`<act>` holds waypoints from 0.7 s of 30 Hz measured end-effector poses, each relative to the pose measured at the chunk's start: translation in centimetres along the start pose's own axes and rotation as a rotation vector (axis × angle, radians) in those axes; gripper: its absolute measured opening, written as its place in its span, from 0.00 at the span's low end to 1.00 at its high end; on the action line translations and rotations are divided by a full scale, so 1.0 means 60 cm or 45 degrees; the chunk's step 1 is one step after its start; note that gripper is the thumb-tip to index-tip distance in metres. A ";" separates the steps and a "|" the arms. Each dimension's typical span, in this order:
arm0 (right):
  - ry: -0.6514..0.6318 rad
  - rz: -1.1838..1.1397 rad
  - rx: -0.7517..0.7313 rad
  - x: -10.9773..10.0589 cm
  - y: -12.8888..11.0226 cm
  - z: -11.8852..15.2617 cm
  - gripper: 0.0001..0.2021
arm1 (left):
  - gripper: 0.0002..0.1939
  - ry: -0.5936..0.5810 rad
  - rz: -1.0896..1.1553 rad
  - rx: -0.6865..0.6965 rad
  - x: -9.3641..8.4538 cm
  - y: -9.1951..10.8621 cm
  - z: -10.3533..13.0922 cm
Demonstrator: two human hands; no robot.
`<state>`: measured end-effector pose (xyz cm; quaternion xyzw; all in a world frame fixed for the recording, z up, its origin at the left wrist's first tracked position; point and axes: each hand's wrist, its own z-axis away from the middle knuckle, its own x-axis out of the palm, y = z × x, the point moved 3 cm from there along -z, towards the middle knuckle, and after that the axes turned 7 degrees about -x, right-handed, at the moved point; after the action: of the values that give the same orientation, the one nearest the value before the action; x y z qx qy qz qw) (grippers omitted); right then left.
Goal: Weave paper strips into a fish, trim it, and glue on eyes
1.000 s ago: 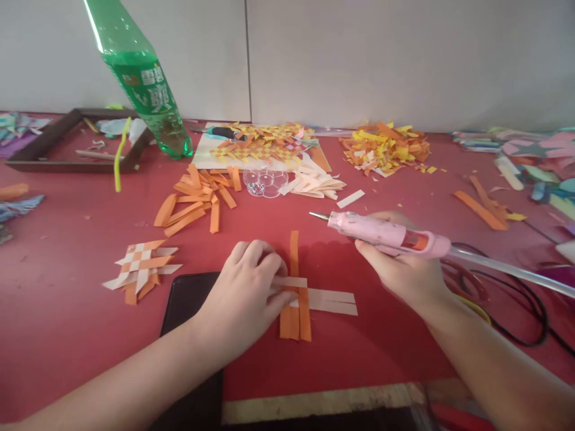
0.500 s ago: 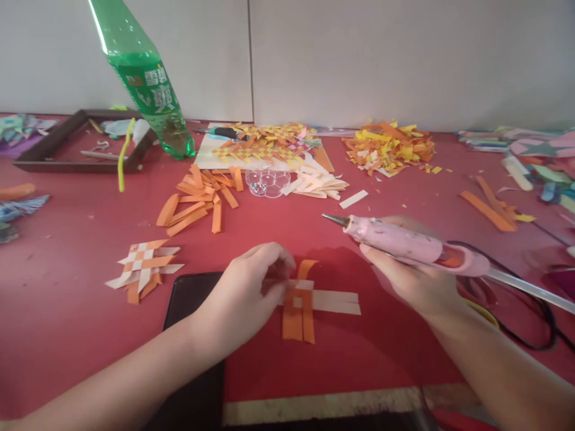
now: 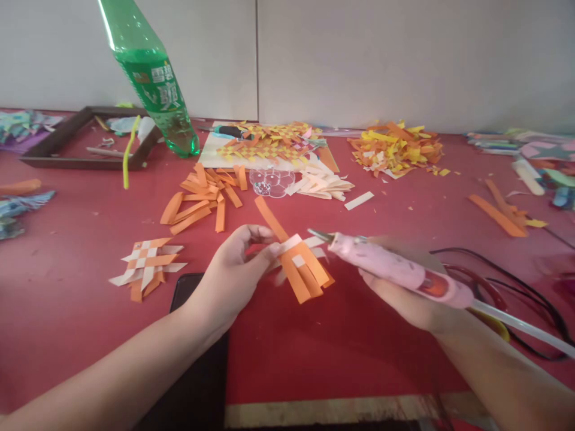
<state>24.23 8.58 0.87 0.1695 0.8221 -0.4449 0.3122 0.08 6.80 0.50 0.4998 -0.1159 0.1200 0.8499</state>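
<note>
Between thumb and fingers, my left hand (image 3: 238, 263) pinches a small weave of orange and cream paper strips (image 3: 308, 272), raised off the red table. One orange strip (image 3: 269, 216) sticks out from its upper left. My right hand (image 3: 404, 293) is closed around a pink hot glue gun (image 3: 381, 257), with a clear glue stick (image 3: 525, 326) coming out of its back end. Its metal nozzle (image 3: 320, 235) points left, close to the weave's upper right; I cannot tell whether they touch. A separate orange and cream woven piece (image 3: 148, 263) lies left of my left hand.
A dark phone-like slab (image 3: 193, 371) lies under my left forearm. Farther back are orange strips (image 3: 197, 200), cream strips (image 3: 323, 182), a clear plastic tray (image 3: 272, 181), a yellow-orange paper pile (image 3: 395, 149), a tilted green bottle (image 3: 153, 84) and a dark frame (image 3: 81, 163). Black cable (image 3: 534, 299) loops at right.
My left hand has lifted the weave off the table and turned it. The glue gun has moved left and slightly down, bringing its nozzle close to the weave.
</note>
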 end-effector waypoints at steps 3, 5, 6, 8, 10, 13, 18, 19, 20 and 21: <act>-0.121 0.046 0.003 -0.003 -0.020 0.002 0.08 | 0.14 -0.044 0.094 -0.014 0.001 -0.001 0.000; -0.155 0.124 -0.016 -0.004 -0.030 -0.001 0.08 | 0.15 -0.024 0.130 0.030 -0.001 -0.001 -0.002; -0.153 0.167 -0.041 -0.004 -0.033 -0.003 0.08 | 0.15 -0.024 0.128 0.044 -0.001 -0.001 -0.003; -0.114 0.226 -0.126 -0.002 -0.038 -0.008 0.06 | 0.14 -0.044 0.106 0.049 -0.002 -0.003 -0.005; -0.102 0.262 -0.199 0.001 -0.040 -0.009 0.07 | 0.13 -0.070 0.078 0.027 -0.003 -0.006 -0.006; -0.087 0.281 -0.278 0.004 -0.040 -0.008 0.07 | 0.12 -0.052 0.055 0.020 -0.004 -0.006 -0.006; -0.028 0.429 -0.359 0.004 -0.046 -0.003 0.05 | 0.11 -0.054 0.090 -0.015 -0.002 -0.006 -0.004; -0.032 0.472 -0.324 0.004 -0.045 -0.002 0.05 | 0.11 -0.052 0.099 -0.021 -0.001 -0.006 -0.003; -0.040 0.499 -0.296 0.005 -0.044 -0.002 0.05 | 0.11 -0.045 0.102 -0.029 -0.001 -0.006 -0.003; -0.044 0.514 -0.281 0.006 -0.043 -0.002 0.05 | 0.11 -0.037 0.100 -0.037 0.000 -0.006 -0.003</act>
<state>22.51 7.29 2.31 0.2877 0.8096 -0.2837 0.4257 0.19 6.80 0.11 0.4843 -0.1497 0.1444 0.8498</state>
